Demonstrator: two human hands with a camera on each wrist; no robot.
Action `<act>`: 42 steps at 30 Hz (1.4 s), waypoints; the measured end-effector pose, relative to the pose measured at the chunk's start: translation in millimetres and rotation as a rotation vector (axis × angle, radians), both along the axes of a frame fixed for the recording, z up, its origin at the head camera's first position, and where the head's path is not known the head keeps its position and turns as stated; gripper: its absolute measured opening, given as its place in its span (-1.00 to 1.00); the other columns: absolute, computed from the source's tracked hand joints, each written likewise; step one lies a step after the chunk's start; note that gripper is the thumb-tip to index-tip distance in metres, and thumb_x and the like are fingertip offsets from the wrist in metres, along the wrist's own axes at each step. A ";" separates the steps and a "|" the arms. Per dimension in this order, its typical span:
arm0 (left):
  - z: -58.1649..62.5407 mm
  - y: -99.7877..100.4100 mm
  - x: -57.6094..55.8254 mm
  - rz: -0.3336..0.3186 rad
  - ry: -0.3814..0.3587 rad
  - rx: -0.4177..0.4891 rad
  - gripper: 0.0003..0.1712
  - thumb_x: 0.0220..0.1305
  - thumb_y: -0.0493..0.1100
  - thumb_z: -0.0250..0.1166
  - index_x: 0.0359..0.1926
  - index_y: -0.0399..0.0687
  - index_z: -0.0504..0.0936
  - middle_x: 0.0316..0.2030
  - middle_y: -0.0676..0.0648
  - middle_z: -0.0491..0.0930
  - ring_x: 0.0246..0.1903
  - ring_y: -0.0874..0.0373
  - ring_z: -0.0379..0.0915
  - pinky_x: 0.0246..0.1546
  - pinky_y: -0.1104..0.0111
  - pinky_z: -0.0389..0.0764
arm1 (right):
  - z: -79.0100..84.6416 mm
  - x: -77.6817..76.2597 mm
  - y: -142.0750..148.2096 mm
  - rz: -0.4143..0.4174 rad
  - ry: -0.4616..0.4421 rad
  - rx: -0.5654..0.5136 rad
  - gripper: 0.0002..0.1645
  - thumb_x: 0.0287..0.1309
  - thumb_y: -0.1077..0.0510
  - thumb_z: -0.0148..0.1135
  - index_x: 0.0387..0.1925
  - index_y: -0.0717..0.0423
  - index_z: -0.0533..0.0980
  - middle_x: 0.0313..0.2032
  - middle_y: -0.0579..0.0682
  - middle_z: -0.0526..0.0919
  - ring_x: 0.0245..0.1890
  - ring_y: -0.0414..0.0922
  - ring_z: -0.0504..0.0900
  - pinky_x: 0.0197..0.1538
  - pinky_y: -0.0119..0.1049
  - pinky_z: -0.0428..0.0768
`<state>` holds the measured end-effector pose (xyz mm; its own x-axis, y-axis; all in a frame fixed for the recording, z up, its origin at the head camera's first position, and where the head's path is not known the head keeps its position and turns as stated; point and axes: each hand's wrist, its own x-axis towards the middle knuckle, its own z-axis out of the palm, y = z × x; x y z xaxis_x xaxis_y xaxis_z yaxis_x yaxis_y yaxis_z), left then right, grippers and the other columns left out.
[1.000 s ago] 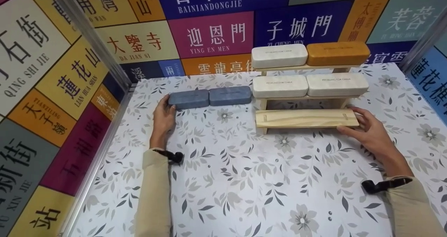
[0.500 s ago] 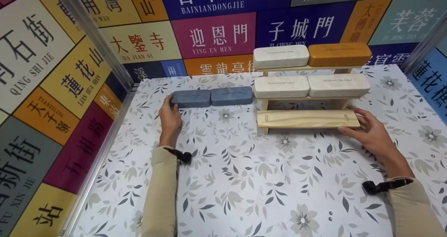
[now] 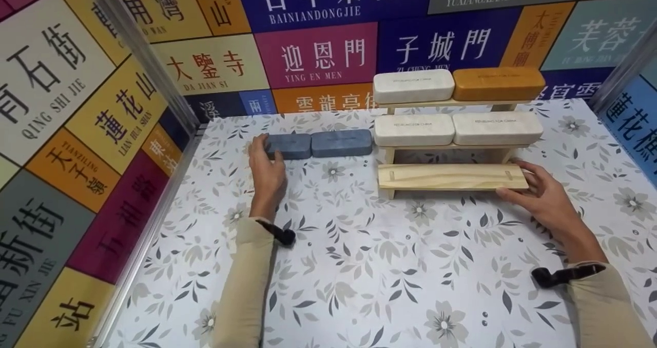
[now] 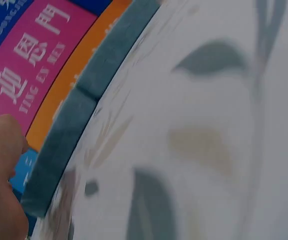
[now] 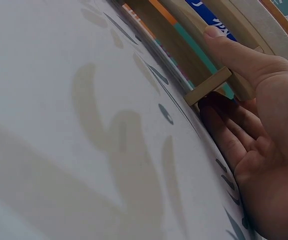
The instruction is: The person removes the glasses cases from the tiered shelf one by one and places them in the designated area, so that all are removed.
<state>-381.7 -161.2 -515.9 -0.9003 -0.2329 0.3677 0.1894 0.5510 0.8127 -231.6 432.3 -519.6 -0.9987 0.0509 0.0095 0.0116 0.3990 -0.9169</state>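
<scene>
Two blue blocks lie end to end on the flower-printed tabletop (image 3: 359,266), to the left of three wooden tiers. The left hand (image 3: 268,171) grasps the outer end of the left block (image 3: 291,147), thumb on its near side and fingers round the far side; the right block (image 3: 341,143) sits at its other end, their ends meeting. The far end of the right block comes close to the middle tier (image 3: 462,147), though I cannot tell whether it touches.

The right hand (image 3: 552,199) grips the right end of the front tier (image 3: 446,177), thumb at the upper edge and fingers underneath, by the leg. Two white blocks, one left (image 3: 414,131) and one right (image 3: 498,130), fill the middle tier. On the top tier (image 3: 441,103) stand another white block (image 3: 413,87) and, to its right, an orange block (image 3: 499,84). Behind rises a wall (image 3: 315,55) of coloured panels with lettering
</scene>
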 end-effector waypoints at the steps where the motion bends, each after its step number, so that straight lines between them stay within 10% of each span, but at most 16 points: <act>1: 1.8 5.6 2.1 -0.015 -0.005 0.012 -0.46 0.60 -0.29 0.21 0.51 -0.09 0.42 0.46 -0.20 0.47 0.55 -0.10 0.34 0.63 0.06 0.36 | -0.4 -0.5 -0.1 0.000 -0.004 0.003 0.08 0.43 0.06 0.46 0.74 -0.02 0.04 0.44 -0.19 0.47 0.18 -0.60 0.58 0.14 -0.73 0.56; 14: 25.9 74.7 13.4 -0.240 0.211 0.008 -0.52 0.55 -0.30 0.26 0.42 -0.18 0.55 0.37 -0.20 0.60 0.48 -0.04 0.45 0.60 0.12 0.42 | -4.5 -2.7 -2.5 0.040 0.039 -0.013 0.05 0.44 0.16 0.44 0.73 0.06 0.05 0.31 -0.42 0.50 0.17 -0.59 0.58 0.11 -0.72 0.57; 32: 51.3 164.9 40.1 -0.517 0.141 0.000 -0.35 0.56 -0.09 0.34 0.53 -0.19 0.43 0.48 -0.18 0.51 0.54 0.00 0.39 0.63 0.21 0.39 | -0.5 -1.0 2.0 -0.004 -0.007 0.007 0.10 0.41 0.09 0.48 0.74 0.02 0.04 0.39 -0.32 0.50 0.16 -0.63 0.58 0.17 -0.77 0.52; 42: 49.9 198.1 40.6 -0.577 0.053 0.151 -0.01 0.47 -0.05 0.45 0.70 -0.17 0.11 0.61 -0.25 0.30 0.62 -0.08 0.26 0.66 0.16 0.37 | -3.5 -2.9 1.3 0.008 0.033 -0.003 0.06 0.41 0.16 0.47 0.72 0.09 0.08 0.24 -0.50 0.52 0.13 -0.62 0.60 0.10 -0.74 0.57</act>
